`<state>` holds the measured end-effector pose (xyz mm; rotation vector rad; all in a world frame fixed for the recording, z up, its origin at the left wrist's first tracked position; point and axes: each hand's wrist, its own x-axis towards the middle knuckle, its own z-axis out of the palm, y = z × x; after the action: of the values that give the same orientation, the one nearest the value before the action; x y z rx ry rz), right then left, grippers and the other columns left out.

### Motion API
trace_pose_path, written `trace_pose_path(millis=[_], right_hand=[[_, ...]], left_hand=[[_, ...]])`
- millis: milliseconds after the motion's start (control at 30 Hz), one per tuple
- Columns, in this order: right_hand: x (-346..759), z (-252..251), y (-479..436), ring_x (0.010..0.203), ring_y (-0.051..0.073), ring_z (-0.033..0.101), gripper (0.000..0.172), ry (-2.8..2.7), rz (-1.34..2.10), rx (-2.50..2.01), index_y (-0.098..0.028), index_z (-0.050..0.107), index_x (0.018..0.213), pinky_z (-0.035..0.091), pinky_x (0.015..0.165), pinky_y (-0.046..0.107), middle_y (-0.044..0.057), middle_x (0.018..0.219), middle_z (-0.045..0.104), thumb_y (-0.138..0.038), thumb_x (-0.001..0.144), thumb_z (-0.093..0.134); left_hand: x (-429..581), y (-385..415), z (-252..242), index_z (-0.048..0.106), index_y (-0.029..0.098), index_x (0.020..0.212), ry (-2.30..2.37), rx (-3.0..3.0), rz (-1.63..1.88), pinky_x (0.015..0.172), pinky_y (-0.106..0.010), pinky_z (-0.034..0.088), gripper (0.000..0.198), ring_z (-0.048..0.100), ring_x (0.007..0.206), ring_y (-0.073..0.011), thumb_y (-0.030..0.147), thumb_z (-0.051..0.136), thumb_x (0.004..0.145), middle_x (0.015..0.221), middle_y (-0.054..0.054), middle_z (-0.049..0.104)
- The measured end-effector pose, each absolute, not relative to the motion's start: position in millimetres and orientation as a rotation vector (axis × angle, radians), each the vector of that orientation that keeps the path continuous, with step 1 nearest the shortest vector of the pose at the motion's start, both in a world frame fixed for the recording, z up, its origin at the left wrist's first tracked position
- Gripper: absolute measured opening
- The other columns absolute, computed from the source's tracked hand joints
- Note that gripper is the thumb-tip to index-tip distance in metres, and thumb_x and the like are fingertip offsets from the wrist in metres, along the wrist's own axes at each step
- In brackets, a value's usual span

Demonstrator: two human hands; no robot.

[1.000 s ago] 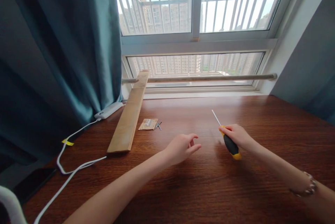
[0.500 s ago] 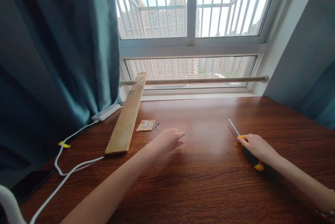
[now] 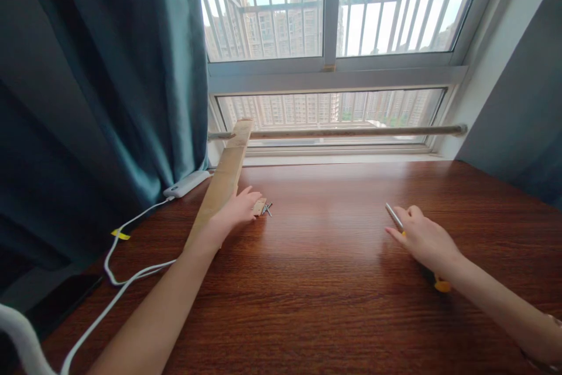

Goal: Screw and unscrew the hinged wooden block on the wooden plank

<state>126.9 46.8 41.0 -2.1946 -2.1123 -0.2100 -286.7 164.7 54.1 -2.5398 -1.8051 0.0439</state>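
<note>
My left hand (image 3: pixel 237 209) reaches over the wooden board (image 3: pixel 226 165) with its fingers spread, at a small piece of cardboard (image 3: pixel 260 206) that it partly covers. Whether the fingertips touch the cardboard cannot be made out. Several screws (image 3: pixel 267 209) lie at the cardboard's right edge. Over to the right, my right hand (image 3: pixel 424 238) is above a screwdriver (image 3: pixel 394 216), its thumb and fingers apart. The metal shaft shows beyond the fingers and the yellow handle end shows below the palm. Most of the handle is hidden under the hand.
The board slopes up from the brown table (image 3: pixel 316 293) onto a rail (image 3: pixel 351 131) before the window. A white power strip (image 3: pixel 187 183) lies beside the blue curtain (image 3: pixel 175 71). White cables (image 3: pixel 106 264) run along the left, near a yellow tag (image 3: pixel 120 235).
My left hand has moved left and away from me to the cardboard. My right hand has loosened from the screwdriver handle, its fingers now apart above it. The view has shifted slightly.
</note>
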Motion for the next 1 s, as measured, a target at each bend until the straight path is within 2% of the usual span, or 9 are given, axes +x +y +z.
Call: trace_pose_path(millis=[100, 200, 333, 500, 600, 767, 1000], right_hand=[[72, 53, 57, 0.088, 0.025, 0.061, 0.037, -2.211, 0.037, -1.804, -0.011, 0.057, 0.112, 0.043, 0.075, 0.032, 0.014, 0.097, 0.063, -0.035, 0.088, 0.044], [8, 50, 85, 0.084, 0.021, 0.061, 0.033, -2.266, 0.364, -1.536, -0.011, 0.064, 0.101, 0.042, 0.075, 0.027, 0.012, 0.09, 0.067, -0.034, 0.086, 0.048], [-71, 30, 132, 0.08, 0.021, 0.062, 0.026, -2.259, 0.516, -1.512, -0.011, 0.069, 0.082, 0.041, 0.069, 0.025, 0.012, 0.084, 0.07, -0.031, 0.081, 0.053], [-130, 10, 169, 0.083, 0.022, 0.063, 0.032, -2.209, 0.557, -1.532, -0.008, 0.069, 0.087, 0.043, 0.068, 0.025, 0.017, 0.09, 0.068, -0.032, 0.085, 0.049], [-144, 7, 180, 0.09, 0.024, 0.062, 0.032, -2.167, 0.555, -1.557, -0.006, 0.067, 0.095, 0.044, 0.073, 0.027, 0.02, 0.098, 0.066, -0.033, 0.083, 0.053], [-152, 6, 195, 0.094, 0.025, 0.062, 0.034, -2.078, 0.559, -1.649, -0.007, 0.065, 0.101, 0.046, 0.077, 0.029, 0.021, 0.105, 0.063, -0.028, 0.074, 0.065], [-151, 0, 208, 0.089, 0.021, 0.064, 0.025, -2.036, 0.629, -1.667, -0.014, 0.069, 0.094, 0.047, 0.073, 0.024, 0.013, 0.095, 0.069, -0.017, 0.07, 0.063]], left_hand=[[-298, 173, 40, 0.052, 0.024, 0.118, -1.745, -2.537, 0.077, 0.106, -0.05, 0.005, 0.042, 0.027, 0.131, -0.0278, 0.029, 0.053, 0.076, 0.131, -0.005, 0.052], [-301, 176, 33, 0.048, 0.023, 0.123, -1.741, -2.528, 0.063, 0.105, -0.053, 0.001, 0.044, 0.027, 0.131, -0.0285, 0.035, 0.046, 0.081, 0.134, -0.008, 0.049], [-297, 174, 32, 0.049, 0.027, 0.123, -1.703, -2.565, 0.042, 0.105, -0.054, 0.002, 0.04, 0.028, 0.131, -0.0279, 0.038, 0.042, 0.084, 0.132, -0.006, 0.051], [-294, 171, 35, 0.05, 0.024, 0.119, -1.74, -2.571, 0.039, 0.105, -0.054, 0.006, 0.039, 0.044, 0.119, -0.0257, 0.04, 0.046, 0.083, 0.123, -0.009, 0.057], [-294, 172, 36, 0.049, 0.022, 0.12, -1.788, -2.593, 0.02, 0.104, -0.052, 0.014, 0.044, 0.048, 0.114, -0.0259, 0.043, 0.049, 0.081, 0.122, -0.011, 0.056], [-297, 178, 33, 0.051, 0.02, 0.118, -1.877, -2.638, -0.05, 0.092, -0.036, 0.037, 0.051, 0.054, 0.107, -0.027, 0.046, 0.056, 0.075, 0.119, -0.013, 0.057], [-302, 184, 30, 0.055, 0.022, 0.109, -1.968, -2.678, -0.074, 0.078, -0.031, 0.043, 0.047, 0.06, 0.098, -0.0276, 0.045, 0.063, 0.069, 0.109, -0.01, 0.064]])
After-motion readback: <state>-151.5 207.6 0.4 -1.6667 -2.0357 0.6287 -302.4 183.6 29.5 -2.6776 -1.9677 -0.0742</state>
